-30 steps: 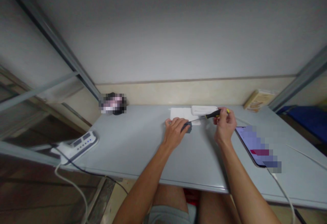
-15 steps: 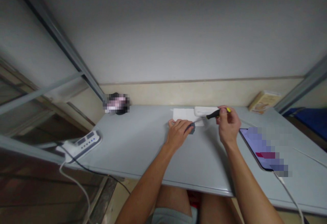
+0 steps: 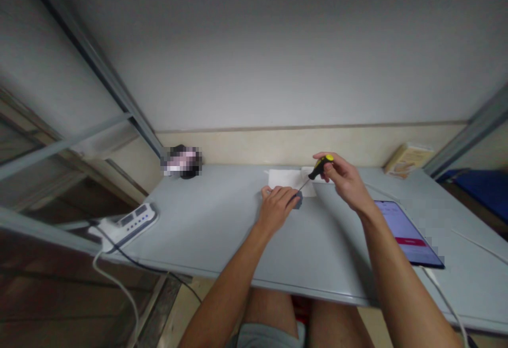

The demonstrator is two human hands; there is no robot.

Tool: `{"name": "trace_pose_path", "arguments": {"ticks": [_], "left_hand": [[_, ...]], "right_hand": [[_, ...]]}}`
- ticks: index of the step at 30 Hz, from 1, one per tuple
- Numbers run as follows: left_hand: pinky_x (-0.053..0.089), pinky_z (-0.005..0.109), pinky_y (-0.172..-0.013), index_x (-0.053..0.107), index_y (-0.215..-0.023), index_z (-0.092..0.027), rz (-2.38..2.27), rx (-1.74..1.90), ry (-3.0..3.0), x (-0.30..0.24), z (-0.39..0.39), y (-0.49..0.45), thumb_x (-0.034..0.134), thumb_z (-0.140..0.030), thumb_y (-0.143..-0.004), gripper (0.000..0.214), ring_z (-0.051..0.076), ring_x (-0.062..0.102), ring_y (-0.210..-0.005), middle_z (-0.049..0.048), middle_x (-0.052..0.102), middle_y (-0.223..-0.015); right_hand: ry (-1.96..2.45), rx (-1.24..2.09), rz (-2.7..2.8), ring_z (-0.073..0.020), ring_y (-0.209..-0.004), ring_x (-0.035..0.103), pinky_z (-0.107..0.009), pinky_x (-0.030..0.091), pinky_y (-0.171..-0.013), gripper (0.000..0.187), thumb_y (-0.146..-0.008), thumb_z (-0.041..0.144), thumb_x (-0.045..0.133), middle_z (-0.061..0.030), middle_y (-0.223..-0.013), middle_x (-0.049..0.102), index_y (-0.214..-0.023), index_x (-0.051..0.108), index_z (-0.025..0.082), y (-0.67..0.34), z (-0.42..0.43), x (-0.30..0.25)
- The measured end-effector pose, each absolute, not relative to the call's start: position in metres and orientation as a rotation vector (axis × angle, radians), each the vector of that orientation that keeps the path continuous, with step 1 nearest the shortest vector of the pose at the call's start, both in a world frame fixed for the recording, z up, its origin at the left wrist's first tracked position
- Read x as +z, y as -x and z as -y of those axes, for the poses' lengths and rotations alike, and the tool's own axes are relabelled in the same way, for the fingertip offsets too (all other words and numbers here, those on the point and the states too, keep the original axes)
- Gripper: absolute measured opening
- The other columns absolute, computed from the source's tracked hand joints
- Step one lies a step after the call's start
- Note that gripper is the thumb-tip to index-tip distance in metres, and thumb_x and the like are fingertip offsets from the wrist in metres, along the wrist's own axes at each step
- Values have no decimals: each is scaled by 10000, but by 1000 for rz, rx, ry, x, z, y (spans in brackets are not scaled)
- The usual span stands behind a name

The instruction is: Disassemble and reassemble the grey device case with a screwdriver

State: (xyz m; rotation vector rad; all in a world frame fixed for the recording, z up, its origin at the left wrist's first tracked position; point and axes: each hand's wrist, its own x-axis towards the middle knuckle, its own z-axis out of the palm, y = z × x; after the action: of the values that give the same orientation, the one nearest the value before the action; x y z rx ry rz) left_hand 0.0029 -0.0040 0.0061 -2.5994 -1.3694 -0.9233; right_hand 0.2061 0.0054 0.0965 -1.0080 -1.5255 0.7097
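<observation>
Got the right grip [image 3: 344, 177] closed around a black-and-yellow screwdriver [image 3: 318, 169], pinching near the yellow butt end, just right of mid-frame. Left grip [image 3: 275, 208] closed too, curled over a dark grey piece [image 3: 297, 201] a bit below and right of frame centre. Mostly covered, so can't tell how tight. Can't make out the screwdriver tip either, or whether seated in anything.

Handling-wise, would guess small, light and rigid for the grey piece, maybe a bit slick, so likely to skid on the tabletop [image 3: 198, 221]. Best pinned by the sides, fingertips clear of the shaft. Screwdriver probably light and stiff as well, best held by the handle.

Counting outward: one screwdriver, one grey piece, apparently one white sheet [image 3: 281, 178] mid-frame, one white slab [image 3: 307, 170] partly hidden behind the right grip. One lit tablet [image 3: 407, 231], lower right. One yellowish box [image 3: 408, 160], right. One power strip [image 3: 130, 226], lower left. One blurred-out dark-and-pink object [image 3: 182, 161], left. At least two white cords [image 3: 436, 284], one black cord [image 3: 145, 268].
</observation>
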Motion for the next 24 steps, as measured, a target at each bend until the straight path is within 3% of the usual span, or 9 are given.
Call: {"name": "trace_pose_path", "arguments": {"ticks": [4, 10, 24], "left_hand": [[317, 400, -934, 669, -1186, -297, 1332, -880, 2559, 5, 4, -4, 451, -375, -1056, 266, 189, 611, -1031, 27, 721, -1143], [322, 436, -945, 668, -1210, -302, 1349, -885, 2581, 5, 5, -4, 434, -367, -1058, 287, 212, 589, -1051, 50, 710, -1150], [330, 405, -953, 658, -1257, -296, 1185, -885, 2595, 2, 7, -5, 471, -393, -1047, 297, 179, 624, -1001, 48, 714, -1130]], "right_hand": [[1194, 561, 1130, -104, -535, 461, -227, 346, -487, 554, -768, 719, 668, 44, -609, 518, -949, 650, 196, -211, -7, 61], [1193, 684, 569, -78, -431, 395, -208, 283, -398, 605, -678, 786, 654, 79, -521, 492, -789, 524, 205, -210, -10, 15], [1197, 618, 635, -63, -406, 409, -195, 301, -409, 622, -716, 708, 694, 44, -655, 664, -1030, 545, 192, -204, -5, -7]]}}
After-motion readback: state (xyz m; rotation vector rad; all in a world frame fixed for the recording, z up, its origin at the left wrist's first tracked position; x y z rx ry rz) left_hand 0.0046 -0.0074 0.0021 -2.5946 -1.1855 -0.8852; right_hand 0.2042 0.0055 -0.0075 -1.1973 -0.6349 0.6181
